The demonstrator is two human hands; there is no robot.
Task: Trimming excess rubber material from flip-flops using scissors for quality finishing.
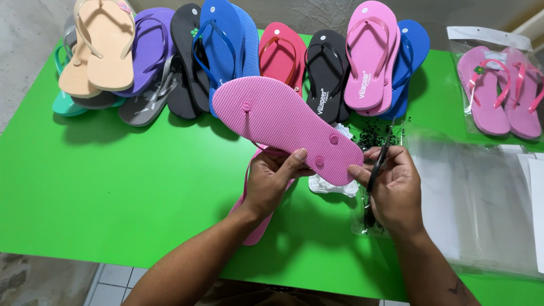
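A pink flip-flop [277,122] is held sole-up above the green table [113,187], its three strap plugs showing. My left hand [272,178] grips its heel end from below, thumb on the sole. My right hand [391,187] touches the heel edge with a fingertip and holds a thin black tool [378,167]. A second pink flip-flop [258,229] lies on the table under my left hand, mostly hidden.
Several flip-flops stand in a row at the back: peach [105,45], purple [148,48], blue [224,39], red [281,51], black [327,71], pink [371,54]. A bagged pink pair [501,90] and clear plastic bags [476,198] lie at right. Small black bits [371,136] sit beside a white lump [328,186].
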